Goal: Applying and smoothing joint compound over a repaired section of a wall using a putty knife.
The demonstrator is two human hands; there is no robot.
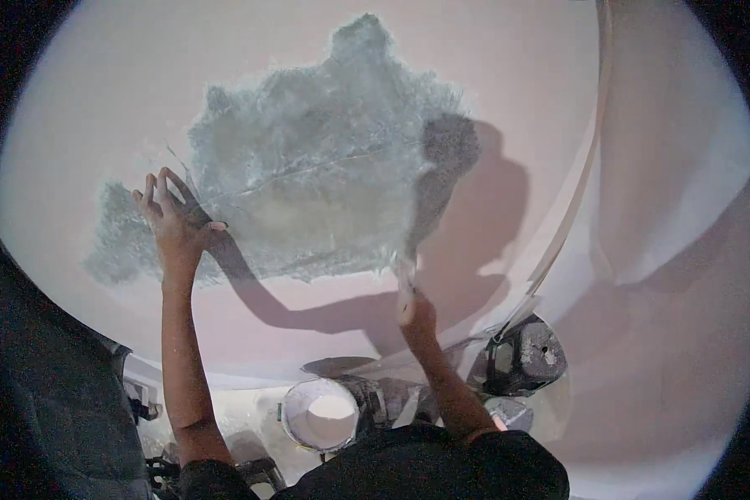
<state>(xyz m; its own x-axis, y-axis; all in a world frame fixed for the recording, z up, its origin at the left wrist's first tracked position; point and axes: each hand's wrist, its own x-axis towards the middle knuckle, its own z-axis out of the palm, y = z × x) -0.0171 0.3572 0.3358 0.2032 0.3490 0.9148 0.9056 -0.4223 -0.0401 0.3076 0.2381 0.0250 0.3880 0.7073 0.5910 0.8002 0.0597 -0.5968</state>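
A large pale pink curved surface (pixel 250 50) fills most of the view. On it lies a grey-green patch (pixel 308 200) with ragged, feathery edges and a thin line running across it. My left hand (pixel 173 229) is open over the patch's left part, its fingers apart and thumb stretched to the right; whether it presses on the surface I cannot tell. At the patch's lower right edge, my right hand (pixel 417 315) is closed around a short pale tool (pixel 406 273). That tool is blurred, and most of it is hidden in the hand.
Below the surface's lower edge stands a white bucket (pixel 292 417) with pale contents. A black stool-like object (pixel 542 354), stained whitish, stands to its right. A raised rim (pixel 577 192) bounds the surface on the right. Dark sheeting (pixel 50 375) hangs at the lower left.
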